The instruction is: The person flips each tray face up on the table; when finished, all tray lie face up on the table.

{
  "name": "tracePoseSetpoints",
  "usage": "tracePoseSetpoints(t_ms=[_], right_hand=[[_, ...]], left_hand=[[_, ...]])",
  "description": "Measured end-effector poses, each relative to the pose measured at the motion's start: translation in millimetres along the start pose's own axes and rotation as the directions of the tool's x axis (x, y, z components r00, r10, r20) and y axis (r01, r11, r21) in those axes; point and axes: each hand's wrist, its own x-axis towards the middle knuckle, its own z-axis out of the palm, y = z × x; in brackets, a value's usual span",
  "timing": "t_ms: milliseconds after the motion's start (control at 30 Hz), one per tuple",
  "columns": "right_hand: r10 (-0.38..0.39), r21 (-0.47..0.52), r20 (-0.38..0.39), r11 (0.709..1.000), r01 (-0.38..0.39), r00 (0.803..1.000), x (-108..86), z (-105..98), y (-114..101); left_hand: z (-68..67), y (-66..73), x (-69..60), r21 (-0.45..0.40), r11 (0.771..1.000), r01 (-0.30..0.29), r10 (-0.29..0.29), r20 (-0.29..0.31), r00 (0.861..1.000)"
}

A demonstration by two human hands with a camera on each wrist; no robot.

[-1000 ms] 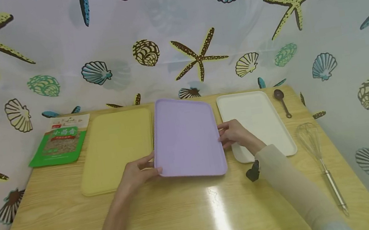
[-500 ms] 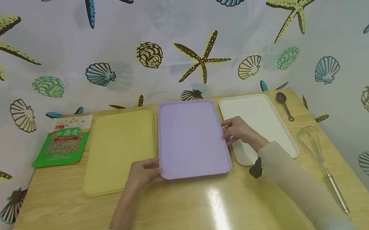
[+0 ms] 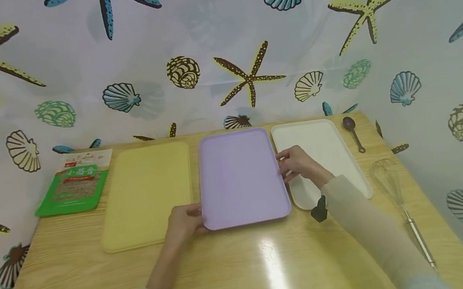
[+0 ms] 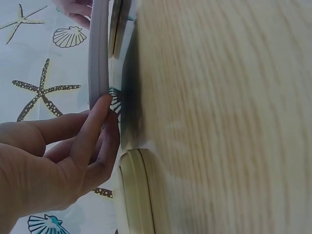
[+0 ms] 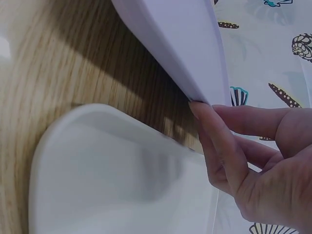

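Observation:
A purple tray is held between my two hands, between a yellow tray and a white tray. My left hand grips its rim at the near left corner. With thumb and fingertips, my right hand pinches the right edge, above the white tray's left side. The left wrist view shows a gap between the purple tray's edge and the wooden table. In the right wrist view, the raised edge casts a shadow on the wood, and the fingertips sit under the rim.
A green and white seasoning packet lies at the far left. Along the right side are a dark brown spoon and a metal whisk. Behind the table hangs a white cloth printed with shells and starfish.
The purple tray has turned from a slight slant to nearly straight, and its far edge has come down. My left hand has moved a little to the right along with it.

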Motion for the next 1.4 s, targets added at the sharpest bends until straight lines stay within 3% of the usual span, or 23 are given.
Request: tracePoseSetpoints(t_ms=[200,433,600,767,1400], right_hand=[[0.014,0.001,-0.002,1.000,-0.014,1.000,4.6,4,1],[0.014,-0.043,-0.011,0.999,-0.014,1.000,7.8,4,-3],[0.016,-0.056,-0.019,0.998,-0.017,1.000,6.9,6,-8],[0.030,-0.056,-0.031,0.998,-0.031,0.999,9.1,9,-7],[0.023,-0.139,-0.047,0.990,-0.029,0.999,11.0,11,-3]], left_hand=[[-1.4,-0.7,-1.0,0.036,0.999,-0.002,0.002,0.004,1.000],[7.3,-1.7,3.2,0.173,0.984,-0.038,0.040,-0.009,0.999],[10.2,-1.8,5.0,0.335,0.936,-0.111,0.122,-0.011,0.992],[10.8,-3.2,8.0,0.436,0.879,-0.193,0.226,-0.025,0.974],[19.7,3.5,4.4,0.471,0.859,-0.202,0.253,-0.047,0.966]])
